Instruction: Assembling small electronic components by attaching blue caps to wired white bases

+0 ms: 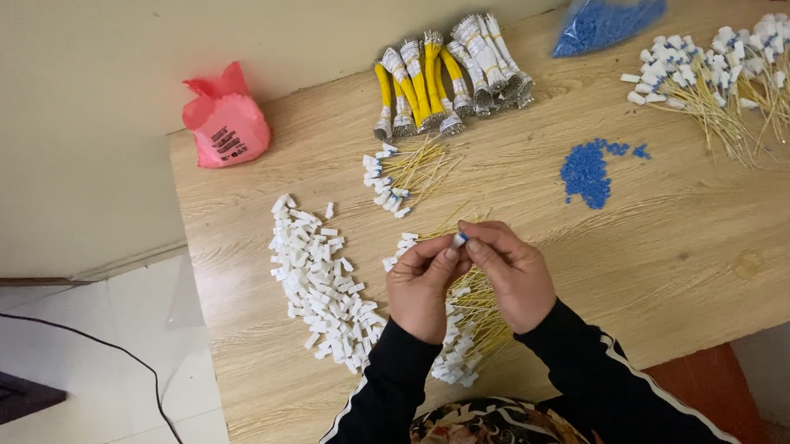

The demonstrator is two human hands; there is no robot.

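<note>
Black sleeves: your forearms enter from the bottom edge, the right one with a white stripe.
Left hand [420, 289]: your fingertips pinch a small white connector [459, 239] with a blue tip.
Right hand [511, 274]: your thumb and forefinger close on the same connector from the other side; it is too small to tell more.
Under your hands: a heap of yellow wires with white ends [474, 322], partly hidden by your wrists.
Beside your left hand: a band of loose white housings [321, 286] on the wooden table [689, 250].
Middle: a small pile of blue pieces [588, 172].
Far edge: bundled yellow wires [446, 80], a red plastic bag [224, 123] at the corner, a clear bag of blue pieces [606, 19] cut off at the top.
Far right: finished wires [733, 78], partly cut off.
</note>
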